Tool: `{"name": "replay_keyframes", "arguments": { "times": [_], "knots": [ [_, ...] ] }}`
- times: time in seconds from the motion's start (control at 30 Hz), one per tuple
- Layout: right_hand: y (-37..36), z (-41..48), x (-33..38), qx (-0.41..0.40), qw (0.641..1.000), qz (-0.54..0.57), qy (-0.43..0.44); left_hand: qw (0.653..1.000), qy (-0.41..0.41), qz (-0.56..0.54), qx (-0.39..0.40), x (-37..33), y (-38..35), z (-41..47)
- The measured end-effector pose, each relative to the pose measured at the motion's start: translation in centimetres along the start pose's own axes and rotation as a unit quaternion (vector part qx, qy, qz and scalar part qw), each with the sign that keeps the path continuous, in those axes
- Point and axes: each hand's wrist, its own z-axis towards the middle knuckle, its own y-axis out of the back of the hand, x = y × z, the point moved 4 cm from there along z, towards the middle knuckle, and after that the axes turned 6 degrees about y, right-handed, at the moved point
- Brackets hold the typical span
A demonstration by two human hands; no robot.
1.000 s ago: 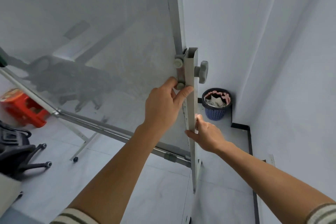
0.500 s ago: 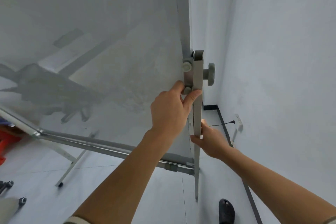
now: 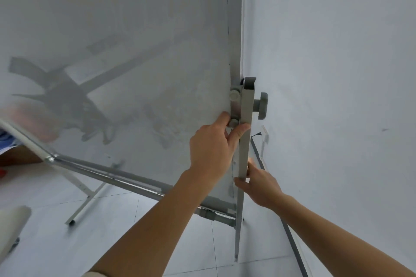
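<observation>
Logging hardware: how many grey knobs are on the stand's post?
3 on the post: a large knob on its right, an upper knob on its left, a lower knob at the left hand. More may be hidden.

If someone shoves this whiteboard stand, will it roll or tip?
Likely rolls: the far leg seems to end in a wheel. The whiteboard looks large on thin posts, so pushing high might tip it. It may pivot at the side knob.

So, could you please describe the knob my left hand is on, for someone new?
Find the whiteboard and follow its right edge down to the stand's grey upright post. Two small round knobs sit left of it. It is the lower knob, pinched by the left hand, unlike the upper knob and the larger knob on the post's right.
</observation>
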Motion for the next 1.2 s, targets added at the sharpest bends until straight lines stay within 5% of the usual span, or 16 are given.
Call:
{"name": "replay_keyframes", "arguments": {
  "times": [0.37,0.77,1.2],
  "knots": [
    [-1.0,-14.9,-0.5,-0.012,1.0,0.007,-0.026,0.999,0.0,-0.043,0.019,-6.7,2.6,-12.7],
    [-4.6,-32.3,3.4,-0.098,0.982,0.033,-0.158,0.988,-0.115,-0.049,0.087,-11.8,8.8,-24.8],
    [-7.4,-53.5,5.4,-0.124,0.975,0.031,-0.18,0.974,-0.179,-0.098,0.102,-19.2,14.7,-42.4]
  ]
}}
